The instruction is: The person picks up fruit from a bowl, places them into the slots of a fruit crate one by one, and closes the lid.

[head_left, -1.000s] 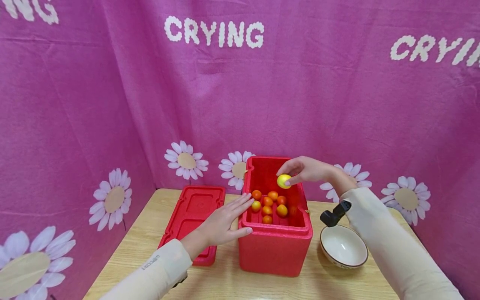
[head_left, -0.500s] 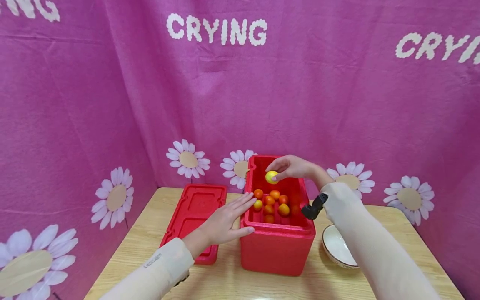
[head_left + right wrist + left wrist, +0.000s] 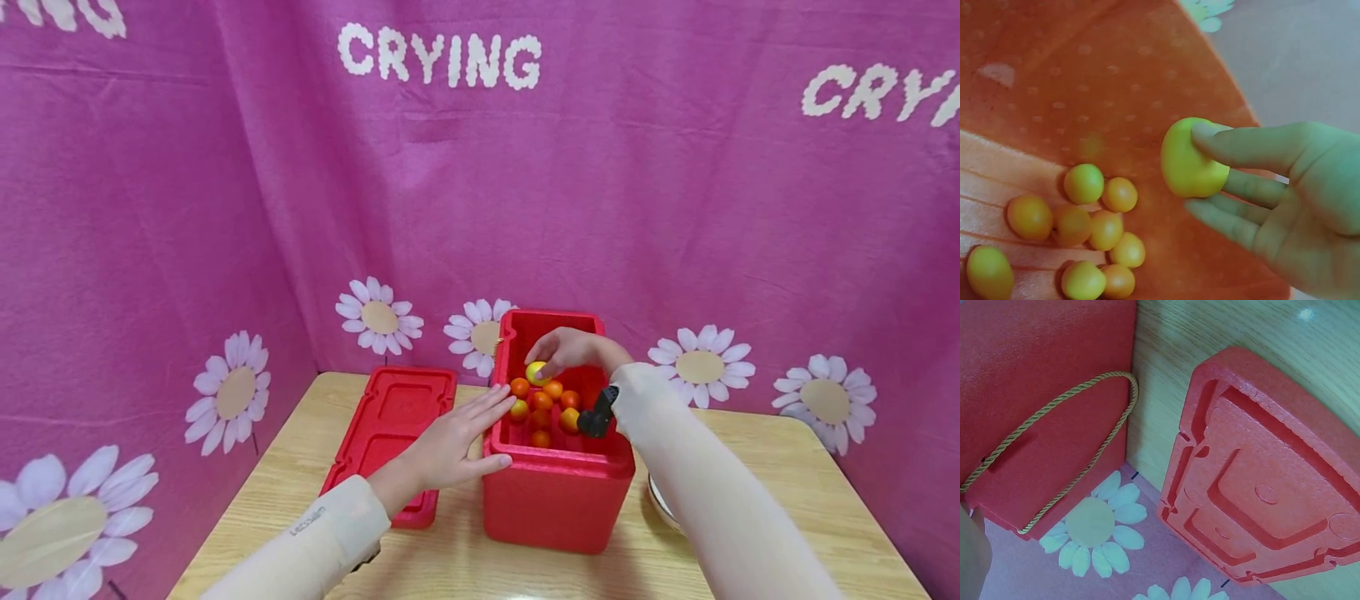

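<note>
My right hand [image 3: 576,350] pinches a yellow roundish fruit [image 3: 535,373] inside the open red foam box [image 3: 557,504]. In the right wrist view, the thumb lies across the yellow fruit [image 3: 1186,164] with fingers behind it, apart from the fruits on the floor. Several small orange and yellow fruits [image 3: 541,402] lie loose on the box's ribbed bottom. My left hand [image 3: 452,442] rests on the box's left rim, fingers straight and thumb toward the front edge. A sliver of that hand [image 3: 972,559] shows in the left wrist view.
A red lid [image 3: 390,425] lies on the wooden table [image 3: 442,575] left of the box. A twisted gold cord [image 3: 1054,409] loops along the box side. A bowl [image 3: 663,508] at the right is mostly behind my right sleeve. A purple flowered cloth [image 3: 450,183] hangs behind.
My right hand has carried the yellow fruit left, then lowered it deeper into the box. My right sleeve now covers most of the bowl. The left hand has stayed on the rim.
</note>
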A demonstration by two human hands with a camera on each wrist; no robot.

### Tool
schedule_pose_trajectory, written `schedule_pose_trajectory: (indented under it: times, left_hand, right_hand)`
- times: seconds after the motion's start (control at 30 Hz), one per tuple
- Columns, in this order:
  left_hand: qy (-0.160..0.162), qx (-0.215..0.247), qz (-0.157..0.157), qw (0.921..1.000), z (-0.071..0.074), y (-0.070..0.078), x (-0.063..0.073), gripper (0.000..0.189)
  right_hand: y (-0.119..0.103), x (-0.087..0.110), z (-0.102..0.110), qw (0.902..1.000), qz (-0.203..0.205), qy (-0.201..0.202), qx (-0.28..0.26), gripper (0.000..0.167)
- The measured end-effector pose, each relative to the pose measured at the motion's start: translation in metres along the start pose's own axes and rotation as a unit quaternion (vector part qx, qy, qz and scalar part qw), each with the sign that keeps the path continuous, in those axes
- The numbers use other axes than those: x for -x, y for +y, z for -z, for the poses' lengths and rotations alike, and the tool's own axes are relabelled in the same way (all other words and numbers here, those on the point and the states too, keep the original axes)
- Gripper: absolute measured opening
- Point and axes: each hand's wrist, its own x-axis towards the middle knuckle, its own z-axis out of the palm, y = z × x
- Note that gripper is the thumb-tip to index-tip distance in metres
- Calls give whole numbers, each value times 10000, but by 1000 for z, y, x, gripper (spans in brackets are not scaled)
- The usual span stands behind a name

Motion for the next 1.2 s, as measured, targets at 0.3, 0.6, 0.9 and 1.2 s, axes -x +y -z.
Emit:
schedule_pose_trajectory:
  times: [0.3,0.6,0.9,1.2]
  left_hand:
    - [85,-25,-43,10000,-1,0,0,76]
    - [63,-19,12,10000,0,1,1,77]
    - [104,-150,-12,9998,-2,1,-1,77]
    - [-58,-185,189,9996,0,7,0,80]
  right_hand:
    - [0,-2,-13,9932,-1073,-256,374,35]
    - [-4,-2,-15,9819,-1292,-200,1370,30]
    - [-6,12,3,9822,-655,47,1758,31]
    - [-16,49,8,9861,-24,250,1641,29]
